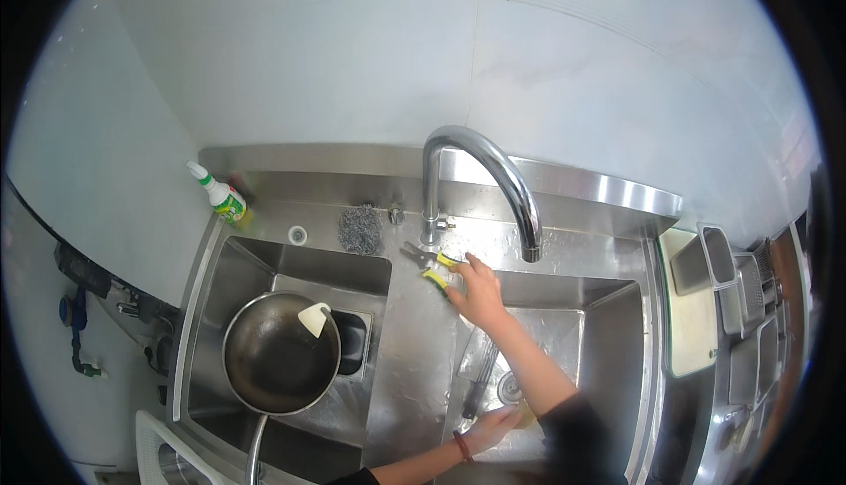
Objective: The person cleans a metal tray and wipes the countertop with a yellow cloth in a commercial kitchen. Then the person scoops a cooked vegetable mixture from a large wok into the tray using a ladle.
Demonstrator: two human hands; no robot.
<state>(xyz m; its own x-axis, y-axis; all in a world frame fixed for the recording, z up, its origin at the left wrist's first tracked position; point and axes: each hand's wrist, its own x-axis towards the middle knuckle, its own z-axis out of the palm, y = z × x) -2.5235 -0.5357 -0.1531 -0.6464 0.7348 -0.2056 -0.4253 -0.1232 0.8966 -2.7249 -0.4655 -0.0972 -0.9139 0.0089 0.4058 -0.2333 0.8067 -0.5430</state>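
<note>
Kitchen shears (434,277) with yellow-and-black handles lie with parted blades on the steel divider behind and between the two basins. My right hand (481,292) is at their handles, thumb on one and fingers over the other. Lower down, over the right basin (613,353), my left hand (494,427) has its fingers on a yellowish thing (526,415), perhaps a sponge; my right forearm hides part of it. A wide-bladed knife (477,389) with a black handle rests in that basin, beside the drain (509,388).
A frying pan (281,359) with a whitish scraper (313,320) in it sits over the left basin (211,326). Behind stand a faucet (479,138), steel-wool scourer (360,228) and spray bottle (225,199). Cutting board (691,339) and metal pans (753,359) stand right.
</note>
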